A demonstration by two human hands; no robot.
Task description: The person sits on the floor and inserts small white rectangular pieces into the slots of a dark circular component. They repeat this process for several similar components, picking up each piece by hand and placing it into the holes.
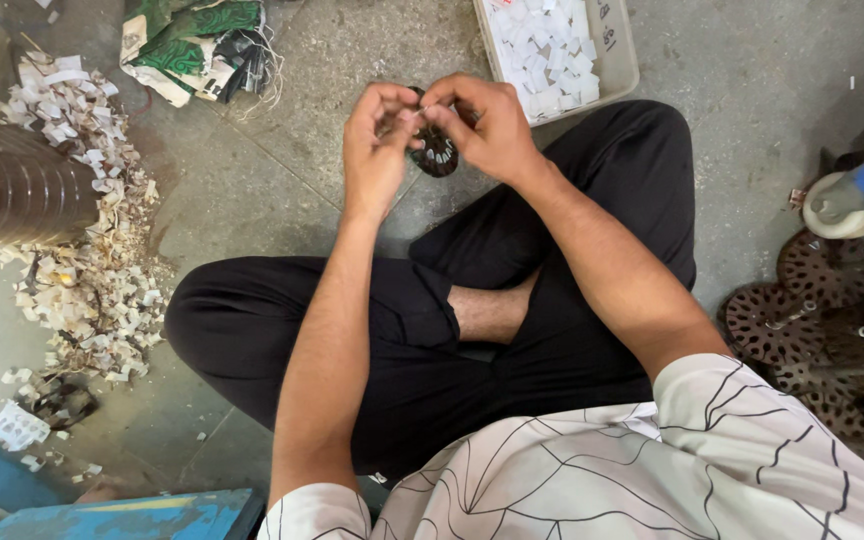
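Head view: both hands are up at 12 o'clock, over the floor (pixel 332 150). The left hand (pixel 377 140) and right hand (pixel 487 125) pinch a small dark toothed ring (pixel 437 152) between closed fingers (pixel 407 118). A tray (pixel 620 60) of white bits sits at 1 o'clock. Paper scraps (pixel 92 260) lie at 9 o'clock.
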